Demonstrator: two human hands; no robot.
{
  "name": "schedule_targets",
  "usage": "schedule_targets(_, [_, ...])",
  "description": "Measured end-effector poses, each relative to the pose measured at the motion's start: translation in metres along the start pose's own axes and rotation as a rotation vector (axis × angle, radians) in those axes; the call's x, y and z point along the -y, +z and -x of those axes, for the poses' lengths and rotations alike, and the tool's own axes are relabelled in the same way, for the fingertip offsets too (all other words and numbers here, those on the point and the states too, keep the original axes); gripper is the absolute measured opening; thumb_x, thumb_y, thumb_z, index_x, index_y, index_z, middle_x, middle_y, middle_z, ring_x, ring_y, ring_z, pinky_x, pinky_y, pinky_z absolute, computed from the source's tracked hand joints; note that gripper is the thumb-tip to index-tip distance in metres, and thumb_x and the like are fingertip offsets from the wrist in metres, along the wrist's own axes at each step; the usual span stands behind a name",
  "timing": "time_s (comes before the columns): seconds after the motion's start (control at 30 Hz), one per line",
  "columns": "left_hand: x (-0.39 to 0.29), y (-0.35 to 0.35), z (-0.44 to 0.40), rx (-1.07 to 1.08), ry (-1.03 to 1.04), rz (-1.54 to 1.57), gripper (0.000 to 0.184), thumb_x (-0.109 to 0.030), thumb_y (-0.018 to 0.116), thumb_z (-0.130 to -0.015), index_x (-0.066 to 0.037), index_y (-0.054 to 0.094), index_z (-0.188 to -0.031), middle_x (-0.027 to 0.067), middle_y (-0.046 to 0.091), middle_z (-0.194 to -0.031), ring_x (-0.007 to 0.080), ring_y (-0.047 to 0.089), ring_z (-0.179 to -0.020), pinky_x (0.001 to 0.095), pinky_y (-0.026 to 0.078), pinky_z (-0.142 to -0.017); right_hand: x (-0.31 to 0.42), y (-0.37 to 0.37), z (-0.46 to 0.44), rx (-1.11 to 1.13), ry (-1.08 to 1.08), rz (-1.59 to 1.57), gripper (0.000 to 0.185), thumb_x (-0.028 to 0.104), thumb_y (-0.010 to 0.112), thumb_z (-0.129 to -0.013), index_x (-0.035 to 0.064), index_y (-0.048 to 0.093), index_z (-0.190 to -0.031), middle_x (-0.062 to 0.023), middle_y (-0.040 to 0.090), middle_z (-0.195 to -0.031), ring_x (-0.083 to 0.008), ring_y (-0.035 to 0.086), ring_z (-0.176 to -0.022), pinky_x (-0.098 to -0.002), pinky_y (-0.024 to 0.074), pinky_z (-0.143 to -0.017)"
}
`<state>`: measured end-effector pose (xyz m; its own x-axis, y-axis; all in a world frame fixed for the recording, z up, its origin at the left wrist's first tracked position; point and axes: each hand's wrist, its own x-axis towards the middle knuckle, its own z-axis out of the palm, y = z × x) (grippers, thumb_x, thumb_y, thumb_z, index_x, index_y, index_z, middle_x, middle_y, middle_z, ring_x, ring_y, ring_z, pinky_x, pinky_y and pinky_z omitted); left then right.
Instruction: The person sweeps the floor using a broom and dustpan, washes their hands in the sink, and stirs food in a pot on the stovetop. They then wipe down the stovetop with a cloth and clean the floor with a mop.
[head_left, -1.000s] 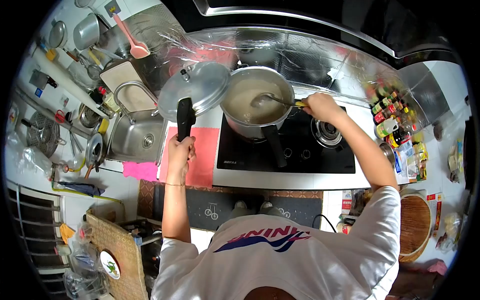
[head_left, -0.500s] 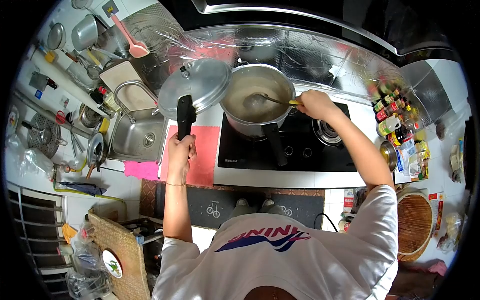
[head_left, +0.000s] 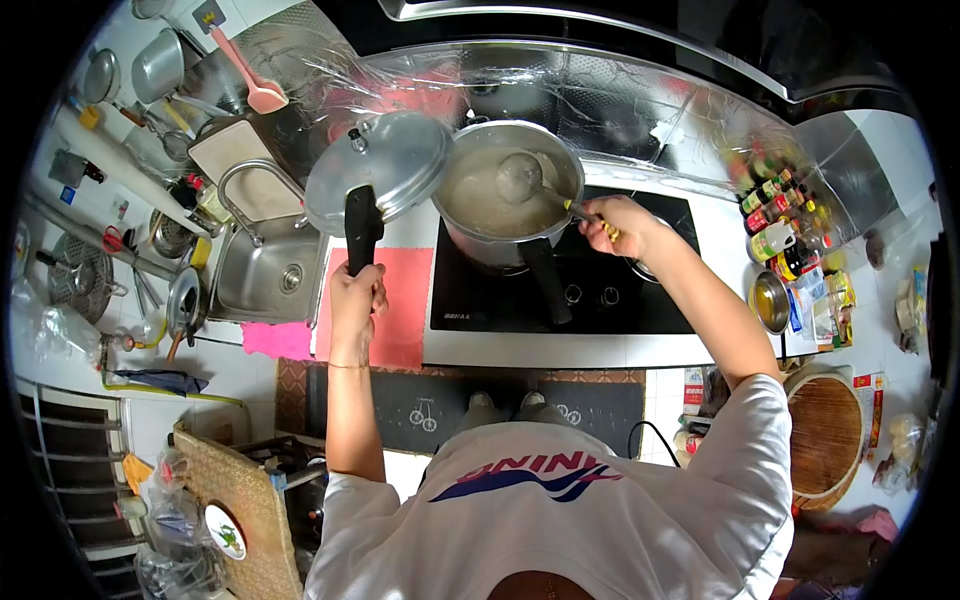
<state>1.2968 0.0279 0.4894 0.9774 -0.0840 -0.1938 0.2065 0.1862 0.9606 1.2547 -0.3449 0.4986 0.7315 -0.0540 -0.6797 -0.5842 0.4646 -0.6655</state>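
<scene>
My left hand (head_left: 356,300) is wrapped round the black handle of a metal pressure cooker lid (head_left: 400,155), which it holds up to the left of the pot. The pressure cooker pot (head_left: 500,250) stands on the black gas stove (head_left: 470,300), its long black handle towards me. Cloudy, pale greyish liquid shows inside. My right hand (head_left: 620,226) grips the handle of a ladle (head_left: 521,178). The ladle's round bowl is over the middle of the pot, at or just above the liquid; I cannot tell which.
A steel sink (head_left: 228,285) lies left of a red mat (head_left: 400,330). Several sauce bottles (head_left: 770,215) and a small metal pan (head_left: 768,303) stand right of the stove. Foil lines the wall behind. A patterned table (head_left: 235,470) is at lower left.
The ladle's bowl has come up out of the liquid, and its handle now slopes down towards my right hand. My left hand still holds the lid in nearly the same place.
</scene>
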Motion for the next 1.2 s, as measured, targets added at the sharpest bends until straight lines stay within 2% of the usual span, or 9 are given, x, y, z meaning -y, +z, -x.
schedule_targets(0.07, [0.000, 0.000, -0.002, 0.003, -0.004, 0.001, 0.016, 0.001, 0.054, -0.074, -0.002, 0.048, -0.060, 0.0007, 0.041, -0.048, 0.0081, 0.034, -0.034, 0.0237, 0.023, -0.032, 0.005, 0.003, -0.012, 0.047, 0.122, -0.238, 0.008, 0.007, 0.043, -0.090, 0.0008, 0.040, -0.085, -0.0057, 0.044, -0.067, -0.0076, 0.037, -0.046, -0.0179, 0.0338, -0.036])
schedule_targets(0.23, [0.000, -0.002, -0.001, 0.045, 0.007, -0.002, 0.015, 0.002, 0.053, -0.075, -0.002, 0.048, -0.061, 0.0016, 0.042, -0.048, 0.0080, 0.033, -0.034, 0.0236, 0.024, -0.032, 0.007, 0.034, -0.017, 0.047, 0.115, -0.275, 0.006, 0.004, 0.042, -0.089, 0.0005, 0.039, -0.088, -0.0055, 0.044, -0.067, -0.0086, 0.038, -0.046, -0.0192, 0.0307, -0.035])
schedule_targets(0.3, [0.000, -0.003, 0.000, 0.037, -0.003, -0.005, 0.014, 0.001, 0.054, -0.075, -0.002, 0.048, -0.062, 0.0016, 0.042, -0.048, 0.0080, 0.034, -0.034, 0.0234, 0.024, -0.032, 0.005, 0.043, -0.007, 0.005, -0.032, -0.053, 0.006, 0.006, 0.044, -0.090, 0.0020, 0.039, -0.090, -0.0097, 0.046, -0.072, -0.0063, 0.040, -0.046, -0.0175, 0.0326, -0.036])
schedule_targets(0.33, [0.000, -0.003, 0.001, 0.030, -0.011, -0.005, 0.013, 0.001, 0.054, -0.075, -0.002, 0.048, -0.063, 0.0017, 0.043, -0.049, 0.0080, 0.034, -0.034, 0.0233, 0.024, -0.032, 0.004, 0.043, -0.008, -0.006, -0.044, -0.024, 0.014, 0.005, 0.047, -0.089, 0.0017, 0.043, -0.102, -0.0104, 0.047, -0.073, -0.0064, 0.040, -0.046, -0.0182, 0.0324, -0.036])
schedule_targets(0.47, [0.001, -0.006, 0.001, 0.024, -0.024, 0.000, 0.011, 0.001, 0.054, -0.074, -0.001, 0.048, -0.066, 0.0015, 0.043, -0.049, 0.0080, 0.035, -0.034, 0.0231, 0.024, -0.031, 0.000, 0.048, 0.002, -0.039, -0.155, 0.234, 0.031, 0.003, 0.049, -0.087, 0.0014, 0.042, -0.117, -0.0105, 0.049, -0.073, -0.0067, 0.040, -0.046, -0.0191, 0.0319, -0.036])
schedule_targets(0.53, [-0.001, -0.006, 0.003, 0.001, -0.024, 0.008, 0.011, 0.000, 0.055, -0.075, -0.002, 0.048, -0.065, 0.0012, 0.043, -0.049, 0.0078, 0.035, -0.034, 0.0228, 0.024, -0.032, -0.004, 0.048, 0.003, -0.009, -0.179, 0.344, 0.044, 0.002, 0.050, -0.086, 0.0012, 0.038, -0.128, -0.0081, 0.049, -0.070, -0.0068, 0.040, -0.045, -0.0200, 0.0313, -0.036])
schedule_targets(0.67, [0.001, -0.008, 0.000, 0.001, -0.019, -0.008, 0.014, 0.000, 0.056, -0.075, -0.003, 0.048, -0.064, 0.0010, 0.043, -0.050, 0.0078, 0.035, -0.034, 0.0227, 0.024, -0.032, -0.018, 0.048, 0.011, 0.026, -0.275, 0.701, 0.046, 0.002, 0.050, -0.086, 0.0016, 0.039, -0.131, -0.0029, 0.048, -0.065, -0.0071, 0.039, -0.043, -0.0215, 0.0307, -0.035])
schedule_targets(1.03, [0.000, -0.012, 0.002, 0.019, -0.016, -0.004, 0.015, -0.001, 0.056, -0.075, -0.004, 0.048, -0.064, 0.0008, 0.043, -0.050, 0.0075, 0.034, -0.034, 0.0226, 0.023, -0.032, -0.010, 0.023, -0.009, -0.078, -0.272, 0.477, 0.052, 0.000, 0.049, -0.085, -0.0003, 0.032, -0.134, -0.0059, 0.047, -0.069, -0.0104, 0.042, -0.049, -0.0245, 0.0336, -0.036])
schedule_targets(1.2, [-0.001, -0.008, 0.001, 0.017, -0.023, 0.001, 0.015, -0.001, 0.056, -0.075, -0.004, 0.048, -0.064, 0.0008, 0.042, -0.050, 0.0076, 0.035, -0.034, 0.0227, 0.023, -0.032, -0.023, 0.024, 0.000, 0.070, -0.360, 0.770, 0.052, 0.001, 0.049, -0.085, 0.0009, 0.036, -0.136, -0.0017, 0.044, -0.062, -0.0065, 0.037, -0.042, -0.0212, 0.0293, -0.035])
